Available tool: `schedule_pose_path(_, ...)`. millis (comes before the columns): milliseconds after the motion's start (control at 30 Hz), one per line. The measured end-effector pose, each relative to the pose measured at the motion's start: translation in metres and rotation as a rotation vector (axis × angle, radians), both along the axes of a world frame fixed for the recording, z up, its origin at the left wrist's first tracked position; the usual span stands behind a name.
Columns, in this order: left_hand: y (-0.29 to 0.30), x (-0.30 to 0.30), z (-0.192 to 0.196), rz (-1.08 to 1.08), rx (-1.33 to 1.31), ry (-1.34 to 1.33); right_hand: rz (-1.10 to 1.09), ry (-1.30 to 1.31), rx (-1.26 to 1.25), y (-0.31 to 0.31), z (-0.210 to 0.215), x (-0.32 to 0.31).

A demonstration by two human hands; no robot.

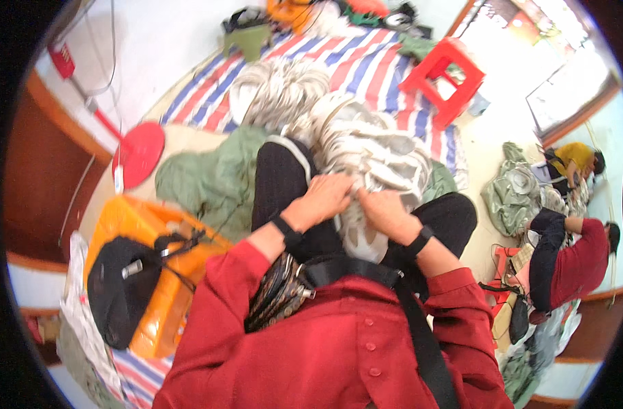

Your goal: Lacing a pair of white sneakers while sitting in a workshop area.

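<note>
Both hands work close together between my knees, at the near edge of a heap of whitish, looped strips (376,153). My left hand (324,196) is closed, its fingertips pinching the pale strips from the left. Opposite it, my right hand (386,213) is also closed, thumb and fingers gripping the same pale bundle. Below the hands, a whitish piece of the bundle (360,238) hangs down toward my lap. Which strip each hand holds is hidden by the fingers.
A second strip pile (284,88) lies on the striped sheet (352,58). A red stool (448,78) stands far right, green sacking (213,174) lies left. A black bag (124,290) rests on an orange crate (155,327). Two people sit at right.
</note>
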State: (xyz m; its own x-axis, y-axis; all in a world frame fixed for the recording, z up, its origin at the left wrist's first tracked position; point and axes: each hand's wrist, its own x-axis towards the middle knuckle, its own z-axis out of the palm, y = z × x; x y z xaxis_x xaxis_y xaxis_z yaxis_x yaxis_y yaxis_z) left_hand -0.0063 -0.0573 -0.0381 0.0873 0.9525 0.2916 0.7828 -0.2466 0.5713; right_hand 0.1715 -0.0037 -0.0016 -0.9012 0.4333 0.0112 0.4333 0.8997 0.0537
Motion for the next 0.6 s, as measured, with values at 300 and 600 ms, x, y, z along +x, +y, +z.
schedule_pose_path(300, -0.002, 0.001, -0.010, -0.054, 0.009, -0.026, 0.091, 0.153, 0.026, -0.012, -0.006, 0.015)
schedule_pose_path(600, 0.001, 0.000, 0.000, -0.069, -0.202, -0.271, 0.132, 0.407, 0.130, -0.012, -0.030, 0.010)
